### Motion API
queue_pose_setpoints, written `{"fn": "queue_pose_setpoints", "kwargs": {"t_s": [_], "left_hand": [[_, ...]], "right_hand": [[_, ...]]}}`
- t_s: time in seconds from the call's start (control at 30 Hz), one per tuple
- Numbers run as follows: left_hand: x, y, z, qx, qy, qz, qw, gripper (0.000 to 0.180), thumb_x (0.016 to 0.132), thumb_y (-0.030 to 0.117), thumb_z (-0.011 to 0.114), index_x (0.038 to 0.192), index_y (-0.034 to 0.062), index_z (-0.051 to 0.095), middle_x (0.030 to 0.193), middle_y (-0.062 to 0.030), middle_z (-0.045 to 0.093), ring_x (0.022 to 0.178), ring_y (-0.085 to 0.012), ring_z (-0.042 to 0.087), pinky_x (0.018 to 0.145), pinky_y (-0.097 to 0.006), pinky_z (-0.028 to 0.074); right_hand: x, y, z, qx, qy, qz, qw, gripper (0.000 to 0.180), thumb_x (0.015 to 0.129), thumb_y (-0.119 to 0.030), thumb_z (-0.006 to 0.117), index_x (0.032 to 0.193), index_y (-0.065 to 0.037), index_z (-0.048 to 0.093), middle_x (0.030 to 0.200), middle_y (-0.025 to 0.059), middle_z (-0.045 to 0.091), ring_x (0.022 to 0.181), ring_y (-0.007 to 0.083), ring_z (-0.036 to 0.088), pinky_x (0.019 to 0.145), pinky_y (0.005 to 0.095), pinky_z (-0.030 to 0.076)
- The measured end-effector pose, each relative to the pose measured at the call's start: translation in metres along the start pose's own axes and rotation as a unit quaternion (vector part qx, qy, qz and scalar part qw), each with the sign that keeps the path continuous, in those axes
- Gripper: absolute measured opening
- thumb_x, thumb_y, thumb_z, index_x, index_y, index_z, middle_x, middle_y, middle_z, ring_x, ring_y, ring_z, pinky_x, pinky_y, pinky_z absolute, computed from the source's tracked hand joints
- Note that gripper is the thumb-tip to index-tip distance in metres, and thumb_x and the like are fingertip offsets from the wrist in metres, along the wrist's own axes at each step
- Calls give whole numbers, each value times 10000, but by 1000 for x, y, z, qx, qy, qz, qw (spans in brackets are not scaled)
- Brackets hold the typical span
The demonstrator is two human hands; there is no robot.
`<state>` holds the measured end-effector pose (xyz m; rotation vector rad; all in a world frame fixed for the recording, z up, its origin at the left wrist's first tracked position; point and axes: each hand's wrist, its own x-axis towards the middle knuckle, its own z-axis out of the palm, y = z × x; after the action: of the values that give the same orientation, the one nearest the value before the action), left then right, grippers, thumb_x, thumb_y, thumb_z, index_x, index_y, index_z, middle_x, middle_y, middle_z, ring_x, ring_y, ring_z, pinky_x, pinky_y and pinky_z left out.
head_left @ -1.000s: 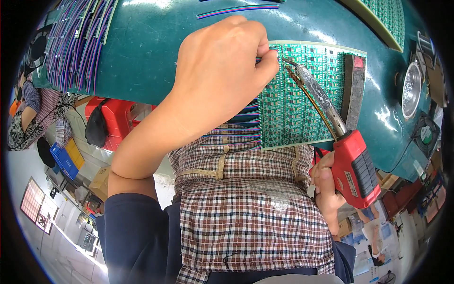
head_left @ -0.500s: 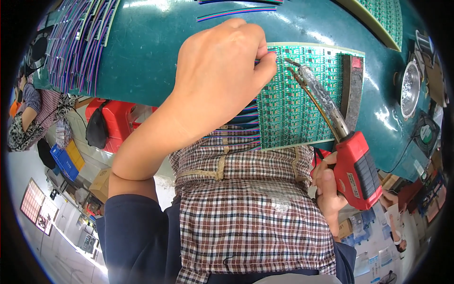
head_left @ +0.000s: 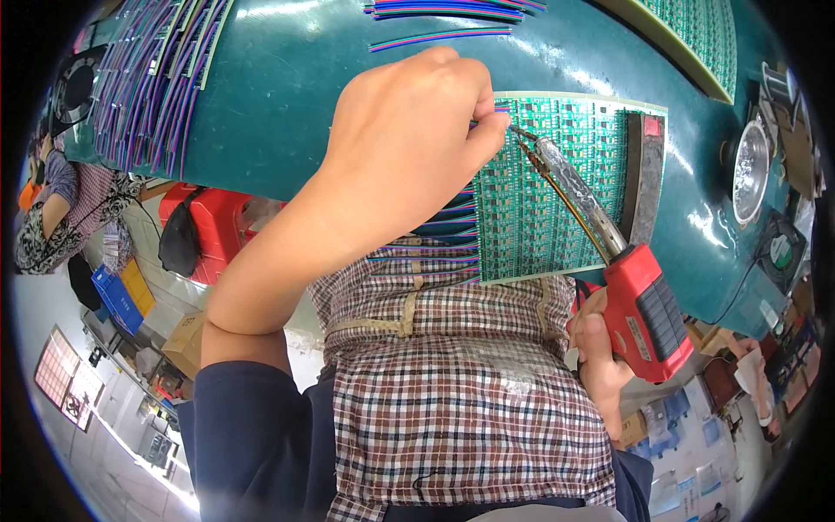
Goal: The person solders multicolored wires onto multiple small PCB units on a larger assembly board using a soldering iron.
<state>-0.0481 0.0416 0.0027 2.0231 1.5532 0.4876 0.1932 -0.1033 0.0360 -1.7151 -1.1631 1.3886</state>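
The counter (head_left: pixel 287 104) is smooth, shiny green, the circuit board (head_left: pixel 557 200) is flat green with small shiny metal spots, the soldering gun (head_left: pixel 648 309) has a red plastic body and a dull grey metal tip, the wires (head_left: pixel 444 35) have bright plastic coats, and the apron (head_left: pixel 452 391) is checked cloth.

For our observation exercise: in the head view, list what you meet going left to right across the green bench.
Bundles of coloured wires → left hand → soldering iron tip → green circuit board panel → round metal dish.
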Motion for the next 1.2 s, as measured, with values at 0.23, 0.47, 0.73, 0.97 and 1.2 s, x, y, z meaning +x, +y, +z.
{"fn": "queue_pose_setpoints", "kwargs": {"t_s": [0.23,0.47,0.73,0.97,1.2], "left_hand": [[1,-1,3,4,17,7,1000,204,807,172,727,760,18,602,735,-86,604,639,-217,635,568,-317,497],[5,2,-1,-4,53,26,998,192,786,176,732,744,44,599,713,-95,589,628,-259,614,559,-362,484],[-9,-1,6,2,42,3,999,185,793,214,713,724,77,609,742,-108,589,680,-312,624,612,-425,502],[-12,-4,15,9,84,3,996,182,798,234,703,750,81,617,782,-108,605,693,-318,636,628,-436,511],[-17,-8,17,37,106,-10,994,182,812,245,679,772,75,628,800,-111,612,700,-323,645,627,-448,527]], "right_hand": [[4,-7,3,63,31,-37,997,127,895,-59,570,927,31,488,657,50,466,434,80,370,434,246,353],[-3,-1,2,71,77,-35,994,218,905,-97,590,1047,50,514,633,31,471,439,77,373,455,249,360],[1,0,-9,180,121,-102,971,231,919,-102,580,1094,24,497,660,30,496,411,71,347,417,251,353],[15,-1,-45,306,218,-153,914,166,915,-109,571,1037,-19,504,658,25,495,407,67,342,413,235,348],[50,48,-110,441,75,-155,881,248,997,-280,492,1109,-59,512,703,31,479,413,64,349,390,215,318]]}}
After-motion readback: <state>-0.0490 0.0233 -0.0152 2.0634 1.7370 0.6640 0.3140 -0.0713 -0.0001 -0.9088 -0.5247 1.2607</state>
